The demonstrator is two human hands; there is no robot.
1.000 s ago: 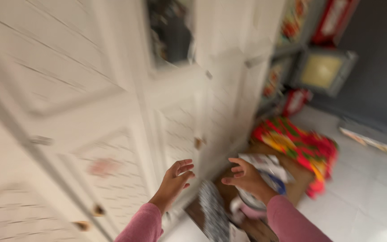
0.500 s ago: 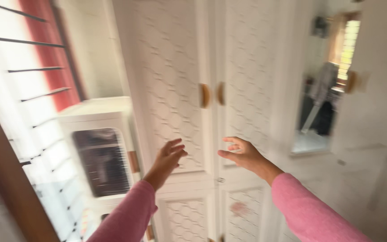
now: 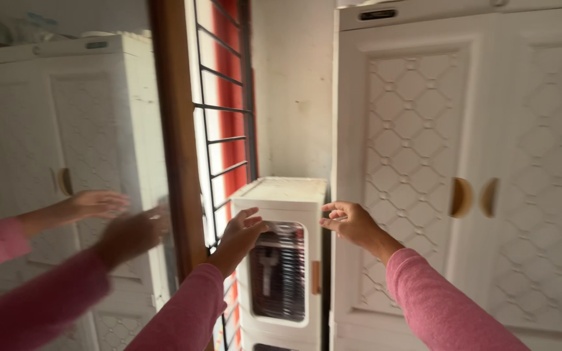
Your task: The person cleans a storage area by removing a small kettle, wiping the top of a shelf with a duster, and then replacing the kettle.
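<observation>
Two bare hands in pink sleeves reach out toward a small white cabinet (image 3: pixel 285 253) standing in the gap between a barred window (image 3: pixel 219 117) and a tall white wardrobe (image 3: pixel 463 162). The left hand (image 3: pixel 240 235) is open, its fingers loosely spread and slightly curled, held at the upper left corner of the cabinet's door; whether it touches the frame cannot be told. The right hand (image 3: pixel 351 221) is also open and empty, fingers relaxed and a little apart, pointing leftward at the cabinet's upper right corner, just in front of the wardrobe's left door. Neither hand grips anything. The small cabinet has a flat top, a dark see-through door panel (image 3: pixel 280 270) with something pale inside, and a small tan handle (image 3: pixel 316 277) on the door's right edge. The wardrobe's doors carry a raised lattice pattern and two curved wooden pulls (image 3: pixel 473 197) at their meeting edge, well to the right of the right hand. A brown wooden frame (image 3: pixel 177 130) runs upright left of the window; beyond it a mirror (image 3: pixel 60 182) repeats the arms, the hands and a white wardrobe. Red curtain (image 3: pixel 232 97) shows behind the window bars.
</observation>
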